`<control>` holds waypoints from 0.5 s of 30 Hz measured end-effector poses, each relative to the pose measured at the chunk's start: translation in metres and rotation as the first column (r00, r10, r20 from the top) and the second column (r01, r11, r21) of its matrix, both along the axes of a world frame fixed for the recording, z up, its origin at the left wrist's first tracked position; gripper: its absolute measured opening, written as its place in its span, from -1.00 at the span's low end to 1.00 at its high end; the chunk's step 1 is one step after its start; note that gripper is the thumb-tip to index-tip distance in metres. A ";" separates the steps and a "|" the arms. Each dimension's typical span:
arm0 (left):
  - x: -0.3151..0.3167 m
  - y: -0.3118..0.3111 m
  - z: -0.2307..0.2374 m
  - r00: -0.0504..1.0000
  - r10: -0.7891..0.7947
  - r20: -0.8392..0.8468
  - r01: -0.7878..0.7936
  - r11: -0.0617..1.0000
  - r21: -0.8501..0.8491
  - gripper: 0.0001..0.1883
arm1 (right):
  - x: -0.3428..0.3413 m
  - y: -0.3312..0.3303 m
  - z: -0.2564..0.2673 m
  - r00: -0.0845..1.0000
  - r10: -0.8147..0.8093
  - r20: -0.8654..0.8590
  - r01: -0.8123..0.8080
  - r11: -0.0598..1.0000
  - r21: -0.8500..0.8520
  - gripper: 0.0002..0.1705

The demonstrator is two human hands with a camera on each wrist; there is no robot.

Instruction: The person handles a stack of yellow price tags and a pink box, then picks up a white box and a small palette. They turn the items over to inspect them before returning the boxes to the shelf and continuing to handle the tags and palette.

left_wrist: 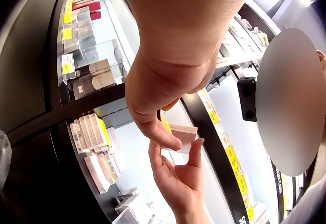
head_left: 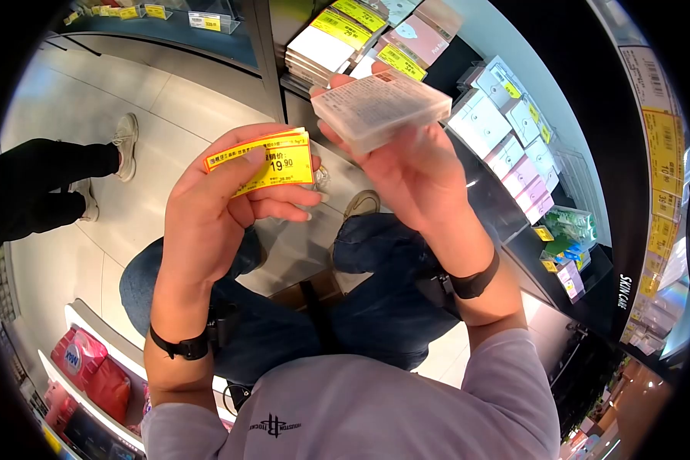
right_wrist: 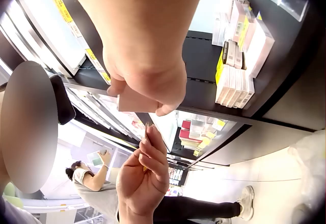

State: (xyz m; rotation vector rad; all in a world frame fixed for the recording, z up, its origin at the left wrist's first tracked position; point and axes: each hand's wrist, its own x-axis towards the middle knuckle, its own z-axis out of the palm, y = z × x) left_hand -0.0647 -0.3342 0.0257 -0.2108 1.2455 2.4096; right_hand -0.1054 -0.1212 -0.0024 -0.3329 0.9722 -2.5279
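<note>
Head view, left hand [head_left: 216, 201] pinching price tags [head_left: 284, 167], right hand [head_left: 428, 178] gripping pale box [head_left: 379, 111]

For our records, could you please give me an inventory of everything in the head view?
price tags: at least two, yellow, in left hand
flat box: one, pale pinkish, in right hand
shelf boxes: many, white and pink, ahead and right
label strip: one, mostly yellow, far right
soft packs: several, red and pink, lower left
other person: one, black trousers, left
floor: one, pale, beneath
jeans: one pair, blue, below hands
wristbands: two, black, one per wrist
shirt: one, greyish-lavender, bottom
left hand, right hand: one each, bare, centre
</note>
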 end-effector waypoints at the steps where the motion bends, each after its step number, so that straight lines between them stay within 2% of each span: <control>1: 0.000 0.000 0.000 1.000 0.006 -0.003 -0.006 1.000 -0.001 -0.61 | -0.001 0.001 -0.001 0.999 0.023 0.028 -0.022 0.999 -0.030 -0.32; 2: 0.000 -0.001 0.001 1.000 0.012 -0.005 -0.012 1.000 -0.002 -0.61 | -0.002 0.002 0.002 0.999 0.025 0.027 -0.024 0.999 -0.030 -0.32; 4: 0.000 -0.001 0.003 0.999 0.036 -0.005 -0.036 0.999 -0.039 -0.60 | -0.003 0.004 0.010 0.925 0.194 0.326 -0.074 0.935 -0.346 -0.16; 5: 0.000 -0.001 0.004 0.998 0.058 -0.003 -0.058 0.995 -0.077 -0.58 | -0.004 0.006 0.010 0.926 0.196 0.323 -0.079 0.936 -0.343 -0.16; 6: 0.000 -0.002 0.003 0.998 0.061 -0.006 -0.061 0.995 -0.074 -0.58 | -0.004 0.008 0.008 0.861 0.329 0.387 -0.061 0.823 -0.565 -0.07; 7: 0.001 -0.003 0.003 0.999 0.053 -0.015 -0.053 0.997 -0.047 -0.60 | -0.005 0.008 0.008 0.782 0.469 0.410 -0.005 0.662 -0.749 0.03; 9: 0.000 -0.005 0.003 0.999 0.048 -0.025 -0.048 0.999 -0.021 -0.62 | -0.006 0.007 0.011 0.770 0.493 0.406 -0.030 0.664 -0.747 0.03; 11: 0.000 -0.005 0.003 0.999 0.039 -0.031 -0.039 0.999 -0.012 -0.61 | -0.006 0.009 0.007 0.753 0.576 0.317 -0.183 0.647 -0.740 -0.03; 12: 0.001 -0.005 0.004 0.999 0.041 -0.028 -0.041 0.999 -0.012 -0.61 | -0.006 0.009 0.008 0.751 0.577 0.320 -0.183 0.647 -0.740 -0.03; 15: 0.001 -0.003 0.005 0.998 0.065 -0.008 -0.065 0.996 -0.067 -0.59 | -0.004 0.008 0.018 0.742 0.580 0.338 -0.243 0.702 -0.670 -0.12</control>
